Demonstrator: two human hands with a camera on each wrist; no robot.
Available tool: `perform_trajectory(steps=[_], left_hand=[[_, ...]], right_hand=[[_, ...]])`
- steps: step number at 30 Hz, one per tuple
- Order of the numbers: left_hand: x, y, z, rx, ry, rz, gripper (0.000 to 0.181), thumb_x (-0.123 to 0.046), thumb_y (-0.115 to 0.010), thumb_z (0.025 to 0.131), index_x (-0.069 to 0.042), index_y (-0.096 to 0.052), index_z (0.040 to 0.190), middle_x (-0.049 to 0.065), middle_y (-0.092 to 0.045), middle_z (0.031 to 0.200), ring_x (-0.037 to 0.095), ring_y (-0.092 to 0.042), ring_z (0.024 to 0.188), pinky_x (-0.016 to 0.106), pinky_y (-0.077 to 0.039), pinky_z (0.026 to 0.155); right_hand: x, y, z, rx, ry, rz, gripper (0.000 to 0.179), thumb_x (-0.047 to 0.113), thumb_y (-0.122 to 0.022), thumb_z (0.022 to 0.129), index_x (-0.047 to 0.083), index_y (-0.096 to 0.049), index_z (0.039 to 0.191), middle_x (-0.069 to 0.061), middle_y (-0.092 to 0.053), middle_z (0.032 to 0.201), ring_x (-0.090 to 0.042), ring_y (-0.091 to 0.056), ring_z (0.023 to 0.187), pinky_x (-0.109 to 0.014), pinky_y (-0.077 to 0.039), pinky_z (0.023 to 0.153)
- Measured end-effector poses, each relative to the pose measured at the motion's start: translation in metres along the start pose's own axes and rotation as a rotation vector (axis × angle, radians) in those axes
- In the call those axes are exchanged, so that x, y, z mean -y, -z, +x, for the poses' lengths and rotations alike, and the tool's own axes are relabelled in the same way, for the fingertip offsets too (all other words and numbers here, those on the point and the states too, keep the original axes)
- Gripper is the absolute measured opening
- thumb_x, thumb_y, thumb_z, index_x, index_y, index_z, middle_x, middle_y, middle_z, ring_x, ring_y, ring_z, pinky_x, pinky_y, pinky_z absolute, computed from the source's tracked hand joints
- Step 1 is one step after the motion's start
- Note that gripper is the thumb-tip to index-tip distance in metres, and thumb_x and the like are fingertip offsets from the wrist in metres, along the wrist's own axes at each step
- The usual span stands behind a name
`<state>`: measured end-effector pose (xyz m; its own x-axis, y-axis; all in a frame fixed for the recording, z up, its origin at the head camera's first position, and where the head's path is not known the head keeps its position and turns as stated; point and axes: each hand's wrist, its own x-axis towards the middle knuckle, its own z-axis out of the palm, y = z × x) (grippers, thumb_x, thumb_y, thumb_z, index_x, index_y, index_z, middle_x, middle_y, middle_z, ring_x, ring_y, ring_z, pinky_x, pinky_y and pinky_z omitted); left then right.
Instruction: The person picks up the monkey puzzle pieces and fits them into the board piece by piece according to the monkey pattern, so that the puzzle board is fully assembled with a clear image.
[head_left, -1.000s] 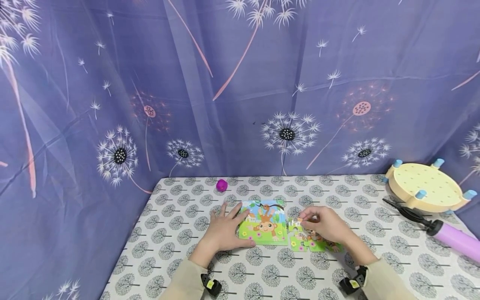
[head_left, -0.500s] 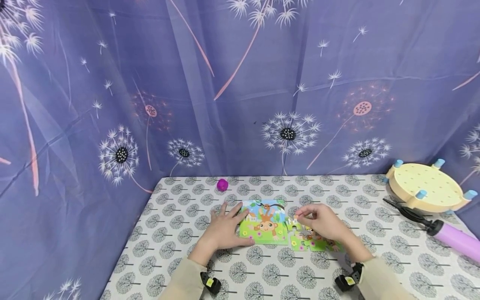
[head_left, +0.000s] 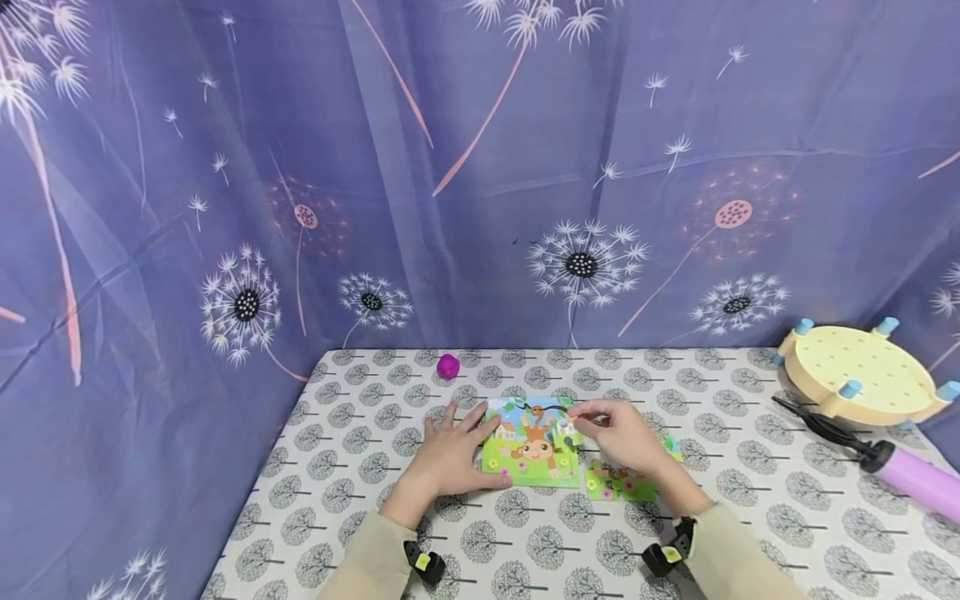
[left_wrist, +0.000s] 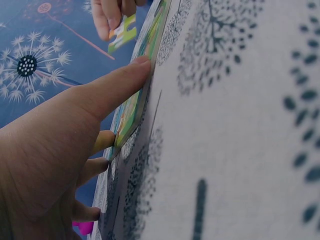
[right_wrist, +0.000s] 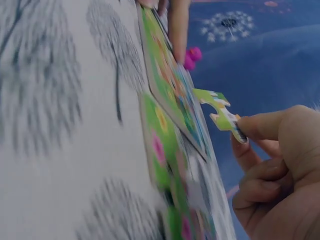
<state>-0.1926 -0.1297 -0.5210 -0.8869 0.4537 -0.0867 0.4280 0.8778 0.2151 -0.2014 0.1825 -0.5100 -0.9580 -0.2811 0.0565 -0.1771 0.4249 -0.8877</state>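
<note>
left hand (head_left: 447, 459): fingers spread and straight, fingertips along the near side of a monkey picture board (head_left: 540, 477), thumb laid on the edge of it closest to the body. the board lay flat, directly right of this hand's palm. right hand (head_left: 621, 435): thumb and index finger pinched one puzzle piece (right_wrist: 225, 119) by its end, the other fingers curled in toward the palm. the piece, green with white and a dark patch, projected from the right fingertips toward the left hand, tilted, raised over the board's right part; gap beneath it not measurable.

below the right hand and forearm: further puzzle pieces (head_left: 621, 483), flat and close together just beside the board, green with flowers; several partly hidden by that arm, count not readable. right wrist view blurred in this area.

beyond the left hand, near the far table edge: a small round purple object (head_left: 447, 367). well to the right of the right hand: a yellow oval stand (head_left: 862, 375) with blue legs pointing up, and nearer the body a lilac cylinder (head_left: 918, 482) with black end and hose. under both hands, a tree-print cloth (head_left: 491, 542); past them, a blue-violet dandelion curtain (head_left: 480, 225).
</note>
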Motion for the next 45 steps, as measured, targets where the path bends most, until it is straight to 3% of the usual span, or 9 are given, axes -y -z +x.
perform_trajectory(steps=[4,12,20,28,35,45], left_hand=[[0.0,0.0,0.0,-0.002,0.001,-0.001,0.108,-0.091,-0.056,0.077,-0.032,-0.031,0.164,-0.002,-0.017,0.173,0.054,-0.009,0.152,0.083,-0.01,0.111],[-0.001,-0.001,0.0,-0.008,0.004,0.014,0.106,-0.091,-0.053,0.079,-0.033,-0.03,0.165,-0.003,-0.017,0.173,0.053,-0.009,0.153,0.082,-0.01,0.112],[-0.003,-0.002,-0.002,-0.013,0.003,0.024,0.104,-0.09,-0.052,0.081,-0.031,-0.032,0.164,-0.003,-0.018,0.173,0.053,-0.011,0.153,0.082,-0.01,0.112],[-0.004,-0.001,-0.003,-0.014,0.011,0.018,0.106,-0.09,-0.052,0.081,-0.029,-0.031,0.165,-0.002,-0.018,0.173,0.053,-0.012,0.153,0.083,-0.011,0.111],[-0.002,-0.001,-0.004,-0.027,-0.013,0.012,0.098,-0.088,-0.052,0.084,-0.036,-0.031,0.164,0.0,-0.018,0.173,0.056,-0.011,0.152,0.085,-0.011,0.109],[-0.001,-0.002,-0.004,-0.013,-0.021,0.026,0.094,-0.088,-0.049,0.085,-0.039,-0.032,0.163,-0.001,-0.017,0.173,0.056,-0.011,0.152,0.084,-0.011,0.11]], right_hand=[[0.004,-0.018,0.007,-0.015,-0.003,0.02,0.019,0.008,-0.072,0.097,0.003,-0.077,0.114,-0.009,-0.076,0.105,-0.011,-0.052,0.056,-0.021,-0.044,0.046],[0.017,-0.053,0.018,-0.053,-0.101,0.023,0.017,0.01,-0.075,0.094,0.005,-0.079,0.11,-0.003,-0.076,0.1,-0.015,-0.067,0.075,-0.025,-0.054,0.06],[0.029,-0.076,0.028,-0.099,-0.186,-0.022,0.012,0.012,-0.078,0.09,0.011,-0.081,0.102,0.002,-0.075,0.087,-0.014,-0.059,0.055,-0.024,-0.046,0.046],[0.033,-0.085,0.035,-0.098,-0.239,-0.069,0.012,0.016,-0.078,0.089,0.012,-0.08,0.1,0.003,-0.072,0.08,-0.015,-0.059,0.054,-0.026,-0.044,0.045],[0.035,-0.09,0.036,-0.106,-0.238,-0.092,0.011,0.016,-0.078,0.09,0.012,-0.081,0.099,0.004,-0.071,0.074,-0.014,-0.061,0.052,-0.025,-0.041,0.043],[0.034,-0.089,0.035,-0.105,-0.23,-0.109,0.017,0.015,-0.079,0.088,0.011,-0.08,0.104,0.002,-0.074,0.086,-0.013,-0.063,0.059,-0.03,-0.05,0.052]])
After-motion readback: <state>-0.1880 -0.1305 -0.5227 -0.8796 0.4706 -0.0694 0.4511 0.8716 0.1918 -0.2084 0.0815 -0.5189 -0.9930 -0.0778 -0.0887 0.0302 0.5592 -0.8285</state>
